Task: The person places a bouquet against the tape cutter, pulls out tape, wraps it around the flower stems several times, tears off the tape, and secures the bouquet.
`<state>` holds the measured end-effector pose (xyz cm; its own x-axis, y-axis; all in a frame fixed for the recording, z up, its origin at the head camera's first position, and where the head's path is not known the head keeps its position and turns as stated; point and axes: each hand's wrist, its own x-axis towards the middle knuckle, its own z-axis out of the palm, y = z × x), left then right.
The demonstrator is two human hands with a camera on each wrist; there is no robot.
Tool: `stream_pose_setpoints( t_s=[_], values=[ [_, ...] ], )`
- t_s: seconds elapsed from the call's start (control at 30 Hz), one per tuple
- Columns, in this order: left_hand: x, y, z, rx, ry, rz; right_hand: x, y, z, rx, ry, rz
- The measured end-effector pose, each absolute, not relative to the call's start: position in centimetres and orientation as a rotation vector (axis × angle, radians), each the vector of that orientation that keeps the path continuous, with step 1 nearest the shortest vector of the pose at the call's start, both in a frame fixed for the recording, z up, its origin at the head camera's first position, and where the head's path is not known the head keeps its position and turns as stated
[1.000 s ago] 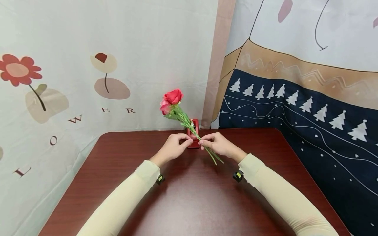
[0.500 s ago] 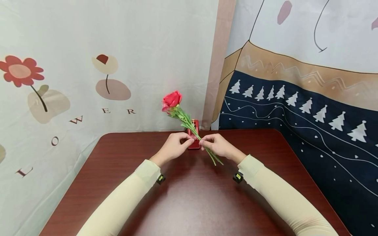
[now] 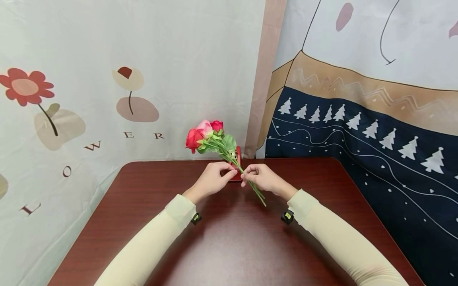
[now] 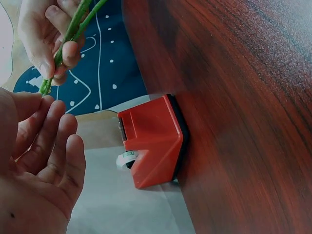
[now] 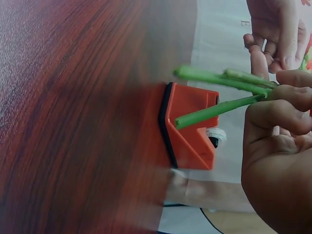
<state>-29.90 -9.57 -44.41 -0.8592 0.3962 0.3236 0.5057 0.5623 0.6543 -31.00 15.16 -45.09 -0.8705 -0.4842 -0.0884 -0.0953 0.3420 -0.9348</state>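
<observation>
A bunch of roses, red and pink (image 3: 204, 131), leans to the left over the back of the table. My right hand (image 3: 264, 177) pinches its green stems (image 5: 209, 112) between thumb and fingers, with the cut ends sticking out below, toward me. Just left of the stems, my left hand (image 3: 212, 177) has thumb and forefinger pinched together, right beside the stems in the left wrist view. Between them seems to be a thin strip of clear tape, barely visible. Behind both hands stands a red tape dispenser (image 4: 156, 131) with a roll in it, partly hidden in the head view.
The dark red-brown wooden table (image 3: 243, 246) stretches toward me beneath my forearms. Directly behind its back edge hangs a pale printed cloth (image 3: 179, 79), with a dark blue tree-patterned cloth (image 3: 322, 139) to the right.
The roses have turned about their stems: the heads now fan out lower and further left, showing three blooms. The stem ends have shifted slightly toward me. Both hands stay nearly in place.
</observation>
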Motion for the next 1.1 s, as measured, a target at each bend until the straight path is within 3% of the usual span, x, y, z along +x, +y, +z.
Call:
stream_pose_setpoints(
  t_s=[1.1],
  values=[
    [-30.0, -9.9, -43.3, -0.797, -2.632, -1.120, -30.7, 14.8, -44.8, -0.589, 2.212, -1.540]
  ],
)
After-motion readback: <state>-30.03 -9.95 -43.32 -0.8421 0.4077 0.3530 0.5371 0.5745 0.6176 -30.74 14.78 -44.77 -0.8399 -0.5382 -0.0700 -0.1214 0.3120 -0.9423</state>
